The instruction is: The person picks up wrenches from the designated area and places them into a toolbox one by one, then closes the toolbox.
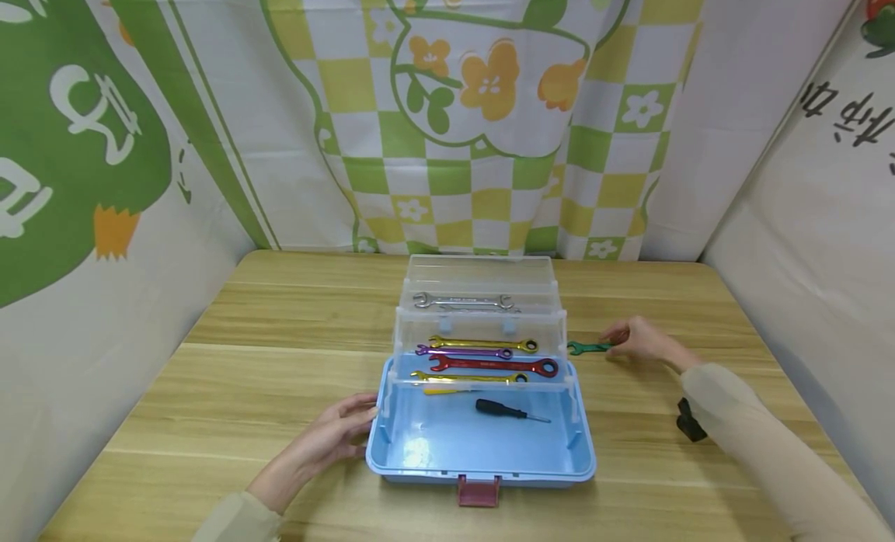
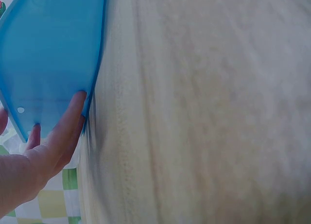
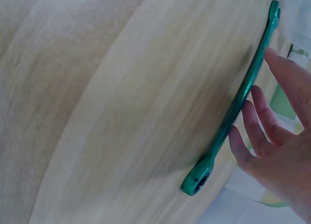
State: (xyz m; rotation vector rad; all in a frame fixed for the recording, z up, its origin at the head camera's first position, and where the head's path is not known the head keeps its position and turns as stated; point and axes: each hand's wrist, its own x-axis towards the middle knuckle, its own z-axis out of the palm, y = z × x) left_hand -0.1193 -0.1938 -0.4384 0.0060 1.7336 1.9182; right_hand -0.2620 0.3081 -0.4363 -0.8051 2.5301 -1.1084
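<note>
A green combination wrench (image 3: pixel 238 100) lies close over the wood table to the right of the toolbox, its open end toward the box. My right hand (image 1: pixel 636 340) holds it, fingertips along the middle of its shank. The light-blue toolbox (image 1: pixel 482 475) stands open, its clear trays (image 1: pixel 412 324) raised at the back. Against the box's left wall rests my left hand (image 1: pixel 343 429), its fingers (image 2: pixel 68 117) extended along the blue side. Inside the box lies a black-handled screwdriver (image 1: pixel 499 408), with a yellow-handled tool (image 1: pixel 440 390) partly hidden behind the front tray edge.
The trays carry a red wrench (image 1: pixel 489 364), a purple wrench (image 1: pixel 464 352), two gold wrenches and a silver double open-end wrench (image 1: pixel 461 300). A red latch (image 1: pixel 478 491) hangs from the box's front. Beside my right forearm is a black object (image 1: pixel 691 422). Printed curtains (image 1: pixel 447 177) border the table.
</note>
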